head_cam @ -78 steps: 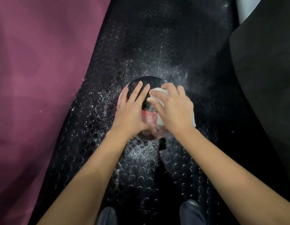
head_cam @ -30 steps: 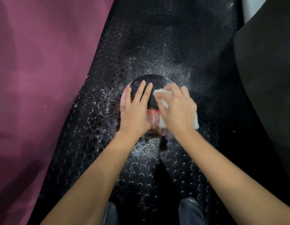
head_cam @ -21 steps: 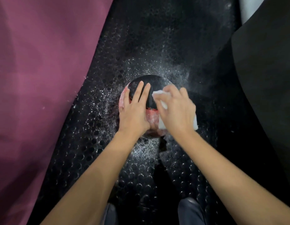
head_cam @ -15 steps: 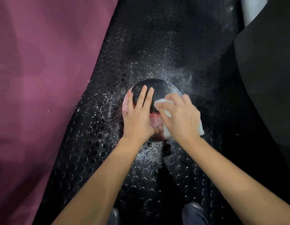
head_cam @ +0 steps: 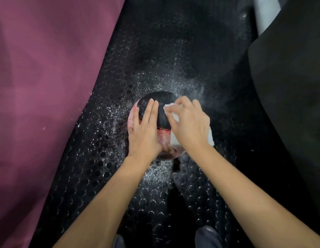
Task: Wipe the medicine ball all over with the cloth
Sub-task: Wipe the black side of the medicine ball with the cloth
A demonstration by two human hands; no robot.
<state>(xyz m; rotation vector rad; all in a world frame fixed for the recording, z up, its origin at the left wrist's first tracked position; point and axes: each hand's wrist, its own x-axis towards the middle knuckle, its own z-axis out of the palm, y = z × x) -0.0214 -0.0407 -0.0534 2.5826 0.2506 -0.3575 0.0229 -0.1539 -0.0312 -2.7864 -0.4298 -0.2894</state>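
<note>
Medicine ball (head_cam: 161, 111) mostly covered by both hands; right side and underside hidden. Cloth (head_cam: 174, 116) largely under right hand (head_cam: 189, 126), only white bits show at the fingers (head_cam: 170, 110) and wrist side. Left hand (head_cam: 144, 131) thumb hidden. Both forearms cut off by bottom edge. Dark shapes (head_cam: 208, 236) at bottom edge cropped, can't tell. White object (head_cam: 264, 13) top right cropped, unidentifiable.

The medicine ball (head_cam: 163, 111) is black on top with a red and pink lower band, smeared whitish, and sits on a black studded floor mat (head_cam: 155, 51) near its middle. The cloth (head_cam: 174, 116) is white and crumpled, pressed against the ball's right side.
</note>
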